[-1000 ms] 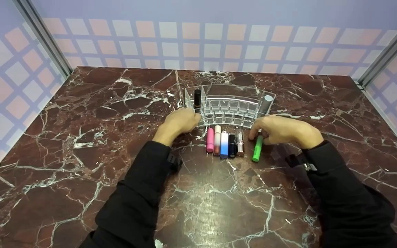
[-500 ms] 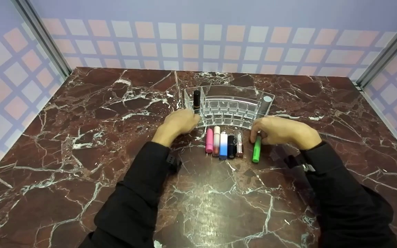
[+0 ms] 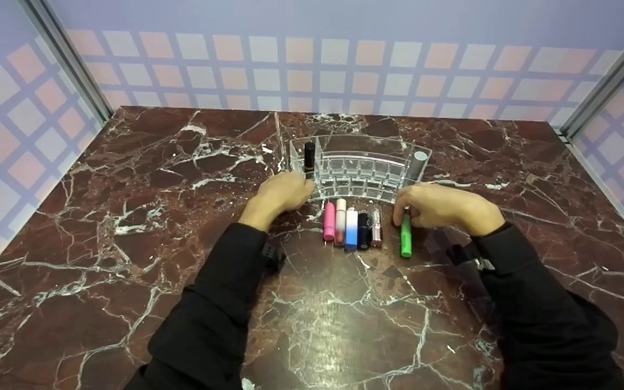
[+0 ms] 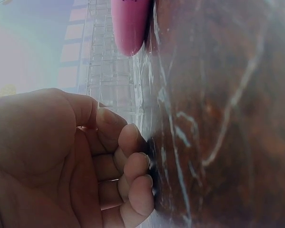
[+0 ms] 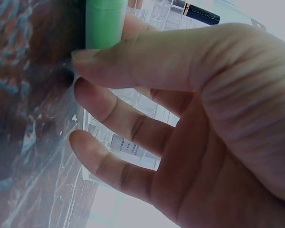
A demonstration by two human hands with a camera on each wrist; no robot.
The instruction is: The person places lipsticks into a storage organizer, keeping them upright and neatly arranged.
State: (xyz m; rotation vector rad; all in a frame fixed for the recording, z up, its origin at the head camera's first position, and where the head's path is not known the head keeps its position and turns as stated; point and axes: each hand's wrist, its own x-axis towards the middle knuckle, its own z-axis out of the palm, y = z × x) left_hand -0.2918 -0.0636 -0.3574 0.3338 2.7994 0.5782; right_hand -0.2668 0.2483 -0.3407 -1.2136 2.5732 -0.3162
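Observation:
My left hand [image 3: 286, 190] is at the front left corner of a clear acrylic cosmetics organizer [image 3: 363, 157], thumb and curled fingers closed at its edge. In the left wrist view its fingertips [image 4: 141, 194] are down at the marble tabletop. With thumb and forefinger, my right hand [image 3: 442, 205] pinches the top end of a green cosmetic tube [image 3: 405, 238], which lies in front of the organizer's right end. In the right wrist view the other fingers [image 5: 97, 154] spread loosely, and the forefinger is partly hidden behind the tube and thumb.
Between the hands lie a pink tube [image 3: 329, 222], a peach-capped lip gloss [image 3: 340, 225], a blue-white tube [image 3: 351, 230], a black tube [image 3: 363, 230] and a silvery tube [image 3: 376, 227]. A black tube [image 3: 309, 154] and a grey tube [image 3: 418, 162] stand in the organizer.
The lower end of the green tube has swung slightly to the right, away from the row. Both hands have stayed nearly in place.

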